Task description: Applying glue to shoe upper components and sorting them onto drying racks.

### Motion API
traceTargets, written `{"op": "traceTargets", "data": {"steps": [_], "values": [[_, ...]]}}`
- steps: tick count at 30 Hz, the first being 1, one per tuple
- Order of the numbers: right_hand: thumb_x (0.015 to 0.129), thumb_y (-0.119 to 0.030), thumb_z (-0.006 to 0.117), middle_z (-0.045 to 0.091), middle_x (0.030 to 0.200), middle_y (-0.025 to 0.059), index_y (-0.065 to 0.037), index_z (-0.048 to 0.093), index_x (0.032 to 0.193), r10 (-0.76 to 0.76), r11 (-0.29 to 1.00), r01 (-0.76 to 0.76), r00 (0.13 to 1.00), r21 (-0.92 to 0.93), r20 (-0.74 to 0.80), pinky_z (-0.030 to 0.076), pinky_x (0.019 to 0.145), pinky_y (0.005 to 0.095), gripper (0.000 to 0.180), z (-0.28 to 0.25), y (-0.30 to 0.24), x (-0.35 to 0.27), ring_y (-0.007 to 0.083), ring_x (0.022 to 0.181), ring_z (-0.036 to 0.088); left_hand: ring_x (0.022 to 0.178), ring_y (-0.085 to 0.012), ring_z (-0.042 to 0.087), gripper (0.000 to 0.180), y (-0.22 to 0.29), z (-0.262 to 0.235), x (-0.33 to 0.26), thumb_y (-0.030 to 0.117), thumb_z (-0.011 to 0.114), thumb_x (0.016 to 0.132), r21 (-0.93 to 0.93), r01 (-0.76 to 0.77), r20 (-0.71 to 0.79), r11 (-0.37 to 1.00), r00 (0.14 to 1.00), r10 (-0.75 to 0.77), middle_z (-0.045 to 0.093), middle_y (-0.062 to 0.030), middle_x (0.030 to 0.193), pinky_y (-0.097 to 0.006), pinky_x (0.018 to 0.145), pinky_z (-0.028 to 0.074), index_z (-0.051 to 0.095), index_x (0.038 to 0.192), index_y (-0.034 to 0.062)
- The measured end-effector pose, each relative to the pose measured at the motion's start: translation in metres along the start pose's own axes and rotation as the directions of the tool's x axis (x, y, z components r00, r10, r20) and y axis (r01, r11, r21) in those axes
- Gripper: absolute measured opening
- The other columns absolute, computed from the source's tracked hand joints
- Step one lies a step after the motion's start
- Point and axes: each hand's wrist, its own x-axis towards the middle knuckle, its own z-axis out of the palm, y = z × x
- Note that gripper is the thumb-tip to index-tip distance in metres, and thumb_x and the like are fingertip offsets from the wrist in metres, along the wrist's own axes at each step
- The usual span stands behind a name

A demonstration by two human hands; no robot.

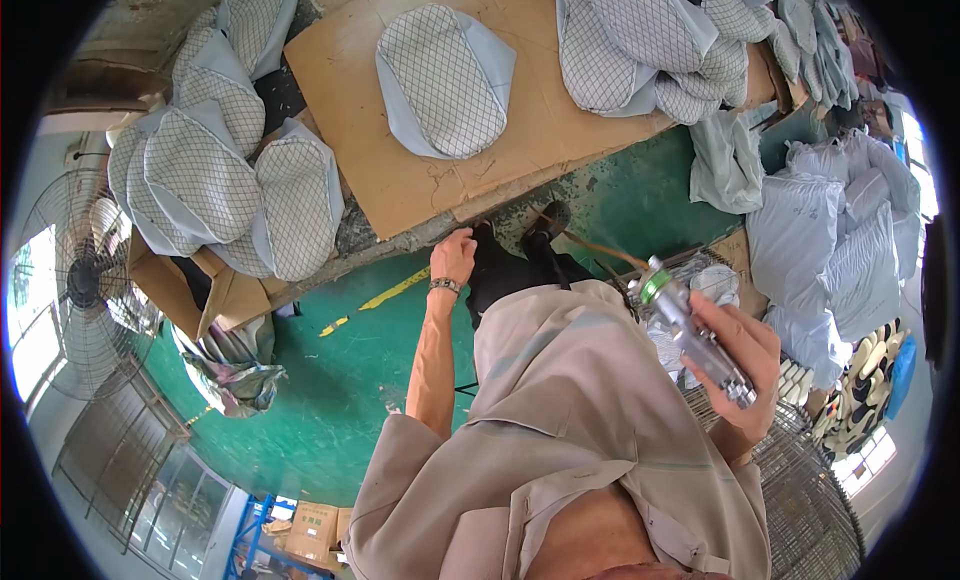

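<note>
My right hand (745,355) is wrapped round a silver metal hand tool (700,335) with a green ring at its far end. It is held at the right of my body, above the floor; its exact kind is unclear. An orange-brown hose (600,247) runs near the tool's far end. My left hand (453,257) is closed, with the fingers curled, close to the table's front edge. Whatever may be in those fingers is hidden. Beyond it, one pale grey cover (445,85) with a diamond-grid top lies by itself on a flat cardboard sheet (400,195).
Grid-patterned covers are heaped at the left (200,170) and the far right (640,40). An open cardboard box (235,300) and a standing fan (85,280) are at the left. White bags (800,240) and wire racks (800,480) stand at the right. Yellow tape (385,295) marks the green floor.
</note>
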Motion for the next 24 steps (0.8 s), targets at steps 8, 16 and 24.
{"op": "traceTargets", "data": {"steps": [8,16,24], "values": [[0.068,-0.011,0.079,0.065,0.08,0.0162,0.007,0.066,0.121,-0.069,0.997,0.064,0.99,0.039,0.125,0.048,0.062,0.0317,0.057,-0.008,0.002,-0.003,0.0273,0.068,0.065,0.084,-0.0259,0.073,0.029,-0.057,0.016,-0.028,0.018,0.071,0.085,0.0,0.176,0.014,0.984,0.984,-0.176,0.075,-0.0119,0.09,-0.037,0.078,0.057,0.071,0.113,0.01],[0.07,-0.012,0.079,0.064,0.079,0.0164,0.007,0.066,0.121,0.003,0.999,-0.006,0.995,0.032,0.097,0.047,0.061,0.0311,0.056,-0.013,0.006,-0.02,0.0257,0.067,0.064,0.075,-0.0142,0.066,0.026,0.003,-0.012,0.03,0.013,0.067,0.092,-0.698,0.074,-0.241,0.712,0.912,-0.331,0.07,-0.007,0.086,-0.03,0.065,0.054,0.065,0.113,-0.0013],[0.071,-0.011,0.078,0.064,0.082,0.0153,0.007,0.064,0.123,0.103,0.994,-0.102,0.994,-0.029,0.031,0.047,0.066,0.0285,0.057,-0.021,-0.002,-0.024,0.0228,0.073,0.064,0.085,-0.0171,0.064,0.039,0.013,-0.051,0.146,0.014,0.072,0.088,-0.614,-0.174,-0.606,0.77,0.728,-0.319,0.067,-0.0106,0.101,-0.033,0.076,0.053,0.059,0.121,-0.0042]]}}
